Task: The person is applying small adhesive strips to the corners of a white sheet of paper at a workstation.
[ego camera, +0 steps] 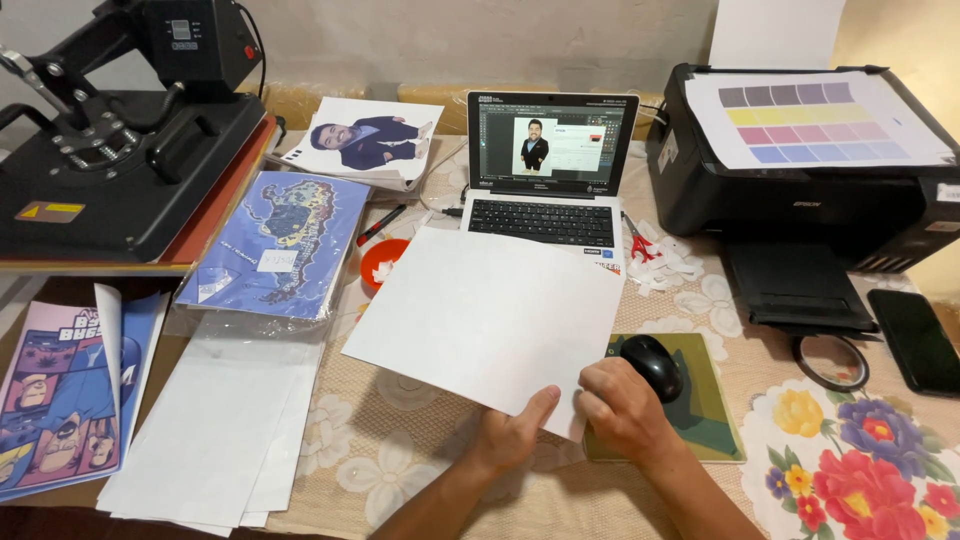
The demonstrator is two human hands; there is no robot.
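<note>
Left hand: the left hand (510,435) pinches the near edge of a white sheet of paper (490,315), thumb on top, the other fingers hidden under the sheet.
Right hand: the right hand (625,410) rests closed at the sheet's near right corner; the pictures do not settle whether it grips the paper or only lies against it. It is just beside the black mouse (652,365).
Sheet's place: it is held tilted over the lace tablecloth (400,440), its far edge overlapping the front of the open laptop (545,165).
Direction from the grip: the sheet stretches away and to the left from both hands, its long axis running from near right to far left.
Nearer hand: both hands meet at the same near corner; the left has the plainer hold.
Mouse pad: a green mouse pad (715,420) lies under the mouse and right hand.
Left of the sheet: a stack of blank sheets (220,430) and a printed picture in a clear sleeve (275,240).
Farther off: a heat press (120,150) at far left, a black printer (800,170) at far right, and a roll of tape (830,362) and a phone (915,340) near it.
</note>
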